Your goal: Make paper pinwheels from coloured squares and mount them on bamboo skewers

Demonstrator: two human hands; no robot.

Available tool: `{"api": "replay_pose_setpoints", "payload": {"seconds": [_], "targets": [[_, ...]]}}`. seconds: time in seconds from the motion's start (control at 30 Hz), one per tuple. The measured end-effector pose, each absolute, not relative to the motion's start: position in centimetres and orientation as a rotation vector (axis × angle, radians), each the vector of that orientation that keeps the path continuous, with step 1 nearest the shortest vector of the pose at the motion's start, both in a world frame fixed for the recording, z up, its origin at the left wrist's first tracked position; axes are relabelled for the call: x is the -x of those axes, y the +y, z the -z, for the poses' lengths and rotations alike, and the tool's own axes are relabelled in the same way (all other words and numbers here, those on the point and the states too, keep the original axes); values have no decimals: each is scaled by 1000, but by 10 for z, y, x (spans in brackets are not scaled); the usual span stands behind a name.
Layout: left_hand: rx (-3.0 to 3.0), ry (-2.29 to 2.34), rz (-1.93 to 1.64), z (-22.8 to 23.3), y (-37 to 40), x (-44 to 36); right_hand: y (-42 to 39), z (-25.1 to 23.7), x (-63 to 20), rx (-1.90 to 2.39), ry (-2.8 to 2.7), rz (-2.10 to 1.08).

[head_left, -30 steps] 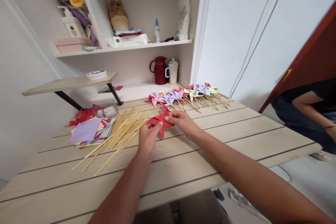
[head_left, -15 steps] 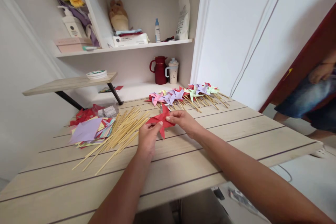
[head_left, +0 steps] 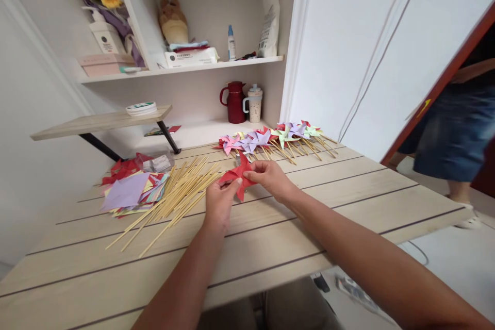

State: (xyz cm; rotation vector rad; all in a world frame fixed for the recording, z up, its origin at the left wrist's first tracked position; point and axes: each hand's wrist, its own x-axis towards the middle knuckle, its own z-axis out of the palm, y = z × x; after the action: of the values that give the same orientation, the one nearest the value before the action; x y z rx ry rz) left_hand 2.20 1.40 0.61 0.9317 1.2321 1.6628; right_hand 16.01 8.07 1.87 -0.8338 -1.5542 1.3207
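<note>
Above table [head_left: 348, 206], mid-edge: red pinwheel [head_left: 240, 174], pinched from both sides.
Left hand [head_left: 218, 201]: fingertips nipping lower-left vane.
Right hand [head_left: 270, 178]: thumb and fingers closed on centre folds.
Handling: feather-light, creasable paper; best gripped at centre.
Left of pinwheel: skewers [head_left: 174, 196], paper stack [head_left: 127, 193].
Behind pinwheel: finished pinwheels [head_left: 270, 139].

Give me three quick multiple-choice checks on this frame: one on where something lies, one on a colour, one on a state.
1. Where do the loose wooden sticks lie?
A. left of the hands, beside the paper stack
B. on the upper shelf
C. on the floor

2. What colour is the paper pinwheel in the hands?
A. purple
B. red
C. green

3. How is that pinwheel held?
A. lying untouched on the table
B. pinched by one hand only
C. gripped by both hands

Answers: 1 A, they fan out on the table next to the coloured paper stack. 2 B, its blades are red. 3 C, the left hand and right hand both pinch it.
</note>
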Motion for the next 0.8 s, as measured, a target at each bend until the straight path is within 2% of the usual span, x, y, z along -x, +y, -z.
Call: {"api": "replay_pose_setpoints", "payload": {"seconds": [0.3, 0.8], "targets": [[-939, 1214, -1651, -6, 14, -22, 81, -17, -160, 892, -1669, -1005], [-897, 1201, -1717, -11, 11, -28, 80, -15, -158, 838, -1671, -859]]}}
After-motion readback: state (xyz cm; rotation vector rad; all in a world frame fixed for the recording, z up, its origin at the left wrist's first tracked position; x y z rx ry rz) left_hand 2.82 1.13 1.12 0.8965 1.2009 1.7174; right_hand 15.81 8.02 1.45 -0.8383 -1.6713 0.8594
